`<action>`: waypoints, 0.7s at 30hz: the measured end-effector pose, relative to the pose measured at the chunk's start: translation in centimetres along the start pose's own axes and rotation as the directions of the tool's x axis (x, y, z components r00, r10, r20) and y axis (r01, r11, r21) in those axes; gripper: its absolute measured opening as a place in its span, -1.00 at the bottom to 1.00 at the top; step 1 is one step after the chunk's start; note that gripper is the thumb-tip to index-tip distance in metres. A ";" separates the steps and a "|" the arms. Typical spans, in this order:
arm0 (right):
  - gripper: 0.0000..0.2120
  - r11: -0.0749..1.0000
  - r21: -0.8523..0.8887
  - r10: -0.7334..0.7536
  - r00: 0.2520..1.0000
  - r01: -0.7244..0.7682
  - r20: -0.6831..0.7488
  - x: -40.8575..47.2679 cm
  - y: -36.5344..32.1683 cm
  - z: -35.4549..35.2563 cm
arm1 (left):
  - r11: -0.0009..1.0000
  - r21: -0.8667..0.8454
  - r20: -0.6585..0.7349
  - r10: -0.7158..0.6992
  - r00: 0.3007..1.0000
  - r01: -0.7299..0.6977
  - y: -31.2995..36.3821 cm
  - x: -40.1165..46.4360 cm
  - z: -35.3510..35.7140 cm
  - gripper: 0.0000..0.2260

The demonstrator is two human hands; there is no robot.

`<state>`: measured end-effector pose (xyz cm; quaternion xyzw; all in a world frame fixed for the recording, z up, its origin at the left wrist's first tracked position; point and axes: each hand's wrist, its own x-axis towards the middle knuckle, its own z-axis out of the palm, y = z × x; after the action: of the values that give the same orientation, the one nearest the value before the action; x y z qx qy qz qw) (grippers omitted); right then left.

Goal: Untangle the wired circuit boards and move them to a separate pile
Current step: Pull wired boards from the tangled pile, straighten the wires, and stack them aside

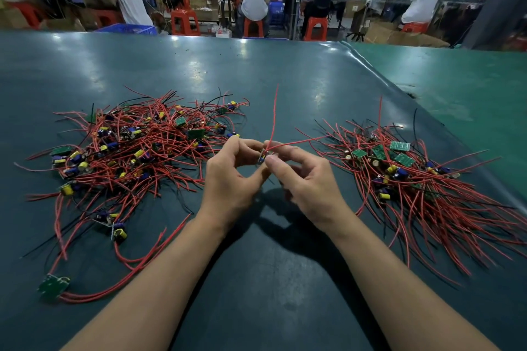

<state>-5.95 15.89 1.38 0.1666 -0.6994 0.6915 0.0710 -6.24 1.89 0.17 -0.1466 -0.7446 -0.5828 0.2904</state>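
A tangled pile of small circuit boards with red and black wires lies on the left of the dark green table. A second pile of wired boards lies on the right, its wires fanned toward the near right. Between the piles, above the table, my left hand and my right hand together pinch one small wired circuit board. Its red wires stick up and out to the right. My fingers hide most of the board.
A single green board with long red wires lies apart at the near left. A lighter green mat adjoins the table on the right. Beyond the far edge, people sit on red stools at other benches.
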 end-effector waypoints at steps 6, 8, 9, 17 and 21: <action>-0.92 0.957 0.238 0.190 0.977 -0.164 -0.094 0.3 -0.6 0.1 | 0.994 0.073 0.038 0.078 0.996 -0.081 0.5 -0.1 -0.1 -0.72; -0.92 0.914 0.326 0.288 0.952 -0.242 -0.103 0.5 -0.7 -0.3 | 0.995 0.061 0.070 0.076 0.995 -0.081 0.7 -0.2 0.0 -0.72; -0.90 0.898 0.353 0.316 0.944 -0.264 -0.100 0.6 -0.7 -0.4 | 0.995 0.061 0.079 0.077 0.994 -0.082 0.7 -0.1 0.0 -0.73; -0.91 0.810 0.520 0.365 0.927 -0.271 -0.085 0.9 -1.0 -0.8 | 0.944 0.164 0.123 0.268 0.955 -0.286 1.0 0.0 -0.3 -0.81; -0.89 0.765 0.572 0.353 0.936 -0.296 0.011 0.9 -1.0 -1.1 | 0.871 0.245 0.154 0.399 0.904 -0.427 1.0 0.1 -0.4 -0.88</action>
<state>-6.58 16.88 2.65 0.0231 -0.4770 0.8759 -0.0683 -5.69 1.79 1.04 -0.2894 -0.7826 -0.3909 0.3886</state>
